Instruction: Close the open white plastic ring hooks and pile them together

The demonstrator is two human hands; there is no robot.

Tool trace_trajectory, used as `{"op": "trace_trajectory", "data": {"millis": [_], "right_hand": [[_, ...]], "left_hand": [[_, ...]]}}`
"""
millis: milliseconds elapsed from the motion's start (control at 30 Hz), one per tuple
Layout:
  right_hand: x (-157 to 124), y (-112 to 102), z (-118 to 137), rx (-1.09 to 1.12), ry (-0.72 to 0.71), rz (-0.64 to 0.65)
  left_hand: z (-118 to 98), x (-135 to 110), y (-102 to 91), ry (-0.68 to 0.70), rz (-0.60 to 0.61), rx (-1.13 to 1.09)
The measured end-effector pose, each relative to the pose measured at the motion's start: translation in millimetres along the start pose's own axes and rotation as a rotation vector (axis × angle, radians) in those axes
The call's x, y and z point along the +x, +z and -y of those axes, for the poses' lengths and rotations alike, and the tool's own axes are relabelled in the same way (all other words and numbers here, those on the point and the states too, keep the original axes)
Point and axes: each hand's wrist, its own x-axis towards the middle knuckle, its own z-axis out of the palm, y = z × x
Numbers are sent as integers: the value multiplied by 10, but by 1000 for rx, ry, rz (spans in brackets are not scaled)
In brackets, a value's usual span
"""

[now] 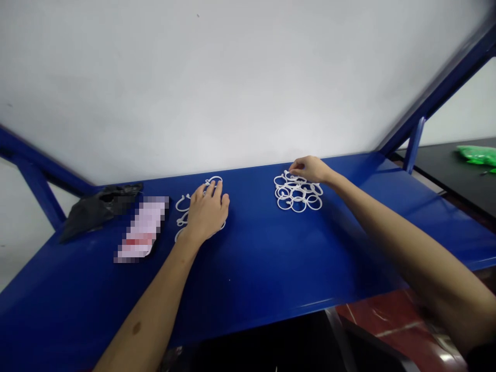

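Right now, in the head view, I see two bare hands working above a blue tabletop (pixel 251 274) that runs along a pale wall (pixel 240 82). The left hand (pixel 207 209) is palm down and flat, fingers a little apart, resting on or just above the left white rings (pixel 181 222); it covers most of them, so only their edges and a few small end knobs peek out around it. The right hand (pixel 308 168) is at the far edge of the right white rings (pixel 298 194), thumb and fingertips drawn together against one of them; I cannot tell whether it is really pinching that ring. This second group lies flat in overlapping rows, well apart from the first.

Left of the left hand there's a pale pink packet (pixel 144 222), blurred into blocks, and just beyond it a crumpled black bag (pixel 95 209). Blue beams (pixel 442 88) slant up at both ends of the tabletop. Off to the right, a green bag (pixel 478 155) sits on a dark table (pixel 437 160), with red floor tiles (pixel 391 315) below.
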Motion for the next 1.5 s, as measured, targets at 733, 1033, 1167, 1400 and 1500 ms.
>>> {"op": "trace_trajectory", "data": {"millis": [733,1033,1167,1400,1500], "right_hand": [[-857,411,543,210,-309,-119],[-1300,696,845,774,-218,-101],[-1324,685,862,667,-302,-131],[-1401,664,884,463,-543,-235],[-1424,664,879,371,-610,-224]], "left_hand": [[-459,-201,-141,544,-228,-231],[-708,-425,-41,205,-197,-713],[-727,-437,-56,60,-34,-940],[-763,-506,-111,78,-131,-914],[-781,-522,-119,156,-162,-861]]}}
